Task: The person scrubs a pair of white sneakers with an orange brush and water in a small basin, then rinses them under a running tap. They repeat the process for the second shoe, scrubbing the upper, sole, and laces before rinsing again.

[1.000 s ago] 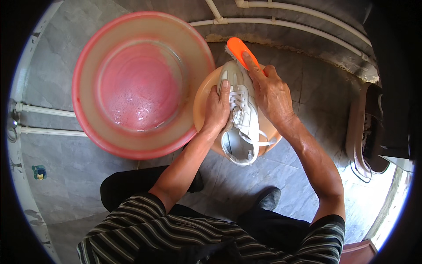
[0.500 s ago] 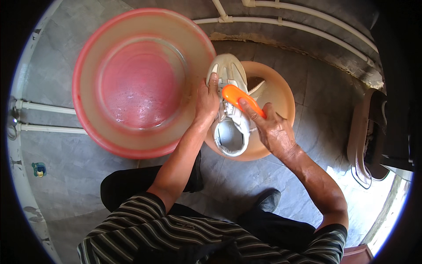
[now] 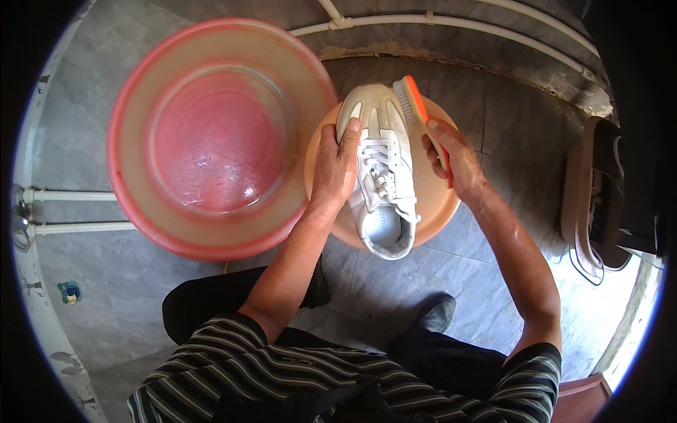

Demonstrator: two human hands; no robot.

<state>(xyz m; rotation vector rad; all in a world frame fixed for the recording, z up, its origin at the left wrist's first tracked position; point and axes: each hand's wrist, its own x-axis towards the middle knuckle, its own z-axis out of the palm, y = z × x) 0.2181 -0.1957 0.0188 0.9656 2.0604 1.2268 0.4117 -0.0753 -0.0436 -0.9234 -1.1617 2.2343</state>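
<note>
A white lace-up sneaker (image 3: 386, 173) with a beige toe is held over a small orange basin (image 3: 437, 211), toe pointing away from me. My left hand (image 3: 337, 163) grips its left side near the toe, thumb on top of the upper. In my right hand (image 3: 455, 158) is an orange scrub brush (image 3: 416, 101) with pale bristles, its handle wrapped by my fingers. The bristles face the right side of the toe, close against it; whether they touch, I cannot tell. Most of the basin's inside is hidden behind the shoe.
To the left stands a large pink basin (image 3: 120, 141) with a wet, shiny bottom. White pipes (image 3: 395, 20) run along the far wall, and more pipes (image 3: 74, 195) at the left. A brown plastic object (image 3: 580, 190) stands at the right. My dark shoe (image 3: 436, 314) rests on the grey tiles.
The brush has moved from over the laces to the right side of the toe and turned, so its bristles now show. The shoe's laces and tongue are uncovered.
</note>
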